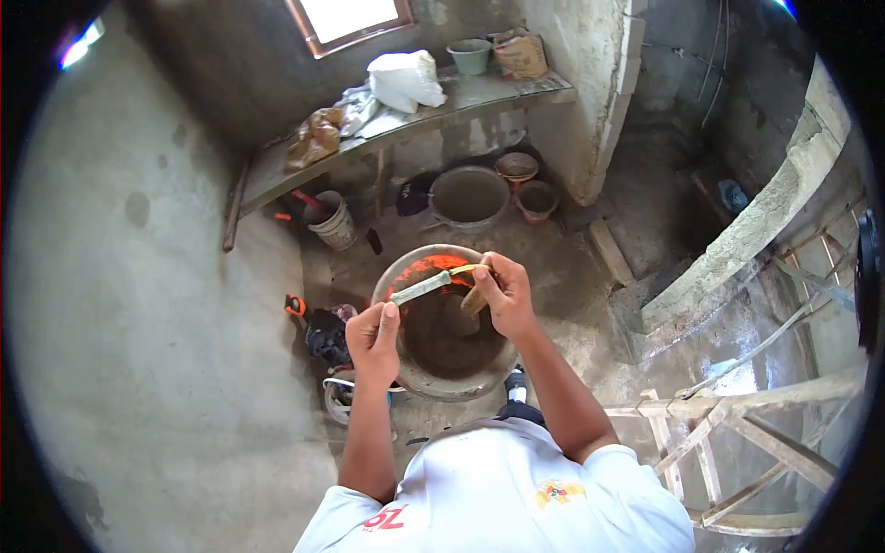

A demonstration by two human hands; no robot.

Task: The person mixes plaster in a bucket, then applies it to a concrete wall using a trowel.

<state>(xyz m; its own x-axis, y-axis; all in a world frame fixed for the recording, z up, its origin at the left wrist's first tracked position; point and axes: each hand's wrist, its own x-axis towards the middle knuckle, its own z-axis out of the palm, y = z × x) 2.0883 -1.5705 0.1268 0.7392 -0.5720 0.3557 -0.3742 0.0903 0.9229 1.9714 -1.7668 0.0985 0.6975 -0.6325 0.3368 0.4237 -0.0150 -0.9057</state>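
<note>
Both hands are raised over a large round tub (410,380) with orange marks inside its rim and dark contents. Between them is a slim pale grey-green tool handle (421,288), tilted up to the right, with a thin yellow piece (468,268) at its right end. My left hand (373,339) pinches the handle's lower left end between thumb and fingers. My right hand (507,293) is closed on the yellow piece. A brown piece (474,301) shows just below my right fingers; what it belongs to is unclear.
A ledge (369,140) holds a white sack (406,81) and a green bucket (470,56). Below stand a basin (469,197), small buckets and a white bucket (330,222). A wooden ladder-like frame (737,405) is at right. An orange-handled tool (295,305) lies left.
</note>
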